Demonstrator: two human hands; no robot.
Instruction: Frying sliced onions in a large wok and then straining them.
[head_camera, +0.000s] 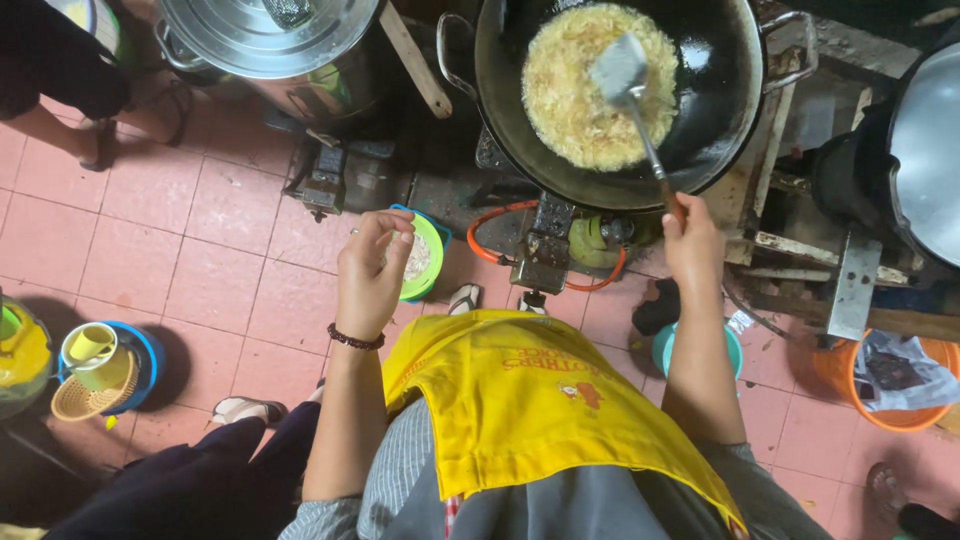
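A: What is sitting at the far left?

B: A yellow plastic cup (90, 343) is standing in a blue round basin (148, 355), with a small woven basket (85, 401) leaning just beside it on the pink tiled floor (200, 250). Higher up, a large steel pot with a flat lid (270, 45) is resting on a burner.

A: And the left hand?

B: The left hand (372, 272), with a dark bead bracelet (355, 340) circling its wrist, is hovering above a green round bowl with a blue rim (428, 262). Its fingertips are drawing together in a pinch; whether anything is caught between them, I cannot tell.

A: What is lying in the middle?

B: A yellow cloth apron (520, 400) is hanging down the person's front, and a wide black metal wok (615, 100) is sitting on a gas burner (545, 250), with an orange hose (500, 215) looping beside it. Pale yellow fried food (565, 100) is spreading across the wok's bottom.

A: And the right hand?

B: The right hand (692, 240) is wrapping closed around the wooden end of a long metal spatula (625, 80), whose blade is lying over the food. Farther right, an orange plastic bucket (845, 380) is standing on the floor.
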